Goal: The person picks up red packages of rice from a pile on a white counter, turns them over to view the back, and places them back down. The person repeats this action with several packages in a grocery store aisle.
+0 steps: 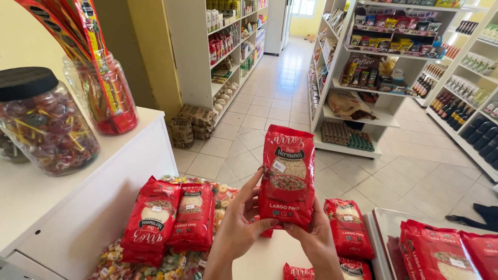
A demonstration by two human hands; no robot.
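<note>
Both hands, left (239,224) and right (315,239), close their grip on an upright red rice bag (287,176) above the worktop (270,256), inspecting it; setting it down needs a free spot among the bags

I stand in a small shop with a pale tiled floor (270,103) and yellow walls (150,46); daylight enters through a window (303,8) at the far end of the aisle. White shelving units (192,57) line the aisle on both sides, stocked with packaged goods. A white table (78,192) sits at my left.
</note>
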